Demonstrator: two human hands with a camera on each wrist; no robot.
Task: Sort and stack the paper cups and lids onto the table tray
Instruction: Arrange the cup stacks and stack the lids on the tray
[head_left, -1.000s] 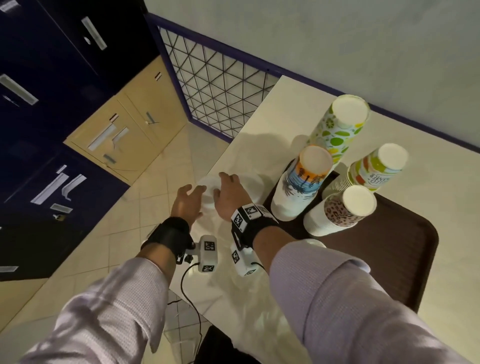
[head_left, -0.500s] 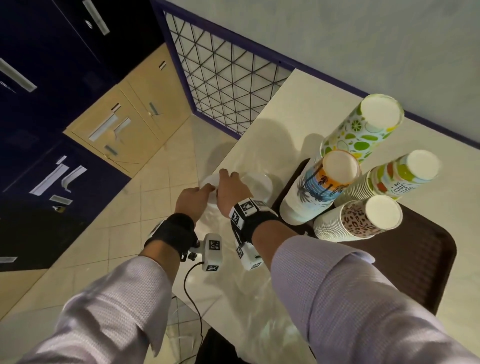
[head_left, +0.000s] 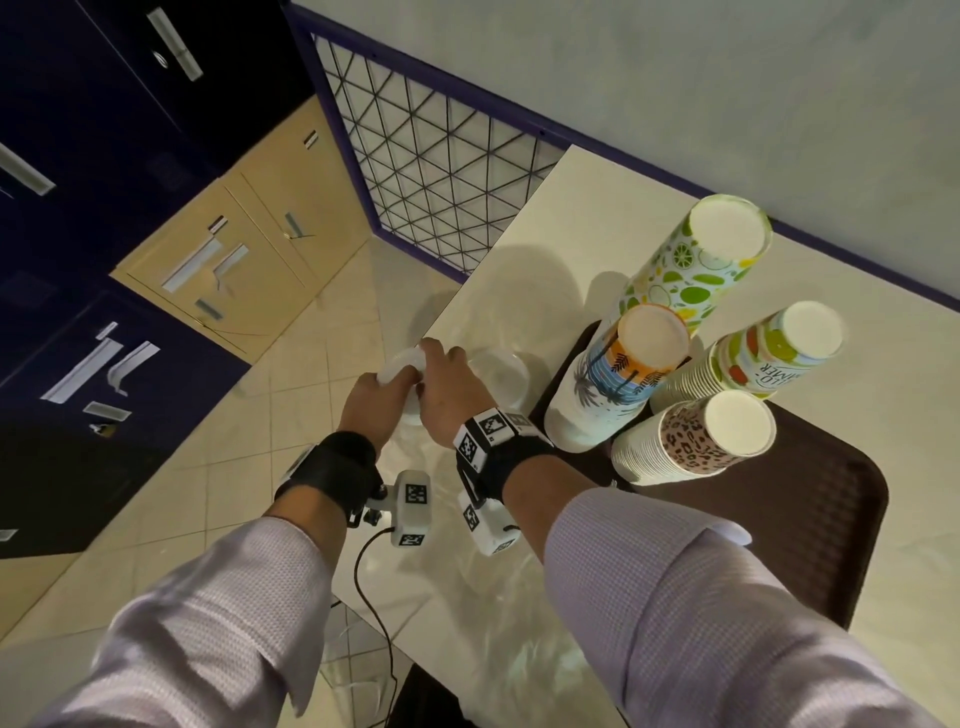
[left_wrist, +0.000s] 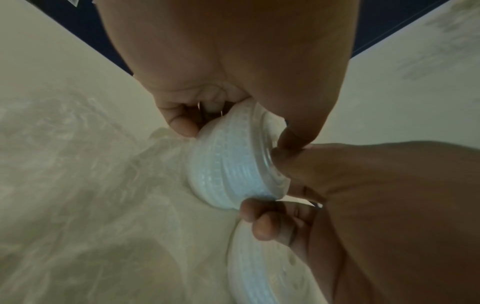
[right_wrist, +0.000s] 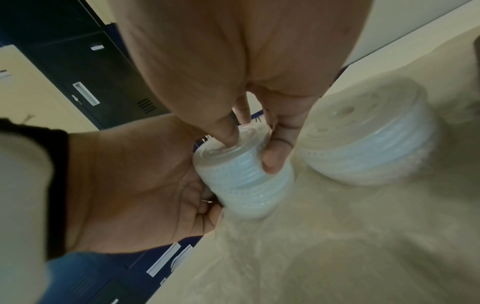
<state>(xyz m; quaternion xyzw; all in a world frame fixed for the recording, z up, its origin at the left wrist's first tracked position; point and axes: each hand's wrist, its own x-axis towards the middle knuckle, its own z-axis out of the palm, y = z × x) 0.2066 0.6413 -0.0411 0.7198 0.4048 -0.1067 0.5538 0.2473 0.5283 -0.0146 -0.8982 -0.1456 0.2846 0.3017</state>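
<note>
There are 4 tall stacks of paper cups, all upside down, on the dark brown tray (head_left: 810, 525) at the right side of the pale table (head_left: 524, 249). The stack with limes and lemons (head_left: 691, 270) is the tallest and stands farthest away. The palm tree stack (head_left: 613, 379) is at the left edge of the tray. The stack with fruit and letters (head_left: 753, 358) is to the right, and the leopard spot stack (head_left: 691, 441) is the nearest one. There are 2 stacks of clear plastic lids on the table, left of the tray and not on it. Both hands are around the small lid stack (right_wrist: 241, 174), at the left edge of the table. The left hand (head_left: 371, 402) curls its fingers round one side of it. The right hand (head_left: 447, 395) grips it too, with the thumb pressed on its top and a finger down its side. The big lid stack (right_wrist: 369, 142) sits just beside it, on the right, between the hands and the tray, and no hand holds it. Each wrist wears a black strap with a small white camera box. Past the table edge on the left are a tiled floor, dark blue lockers and a tan cabinet.
</note>
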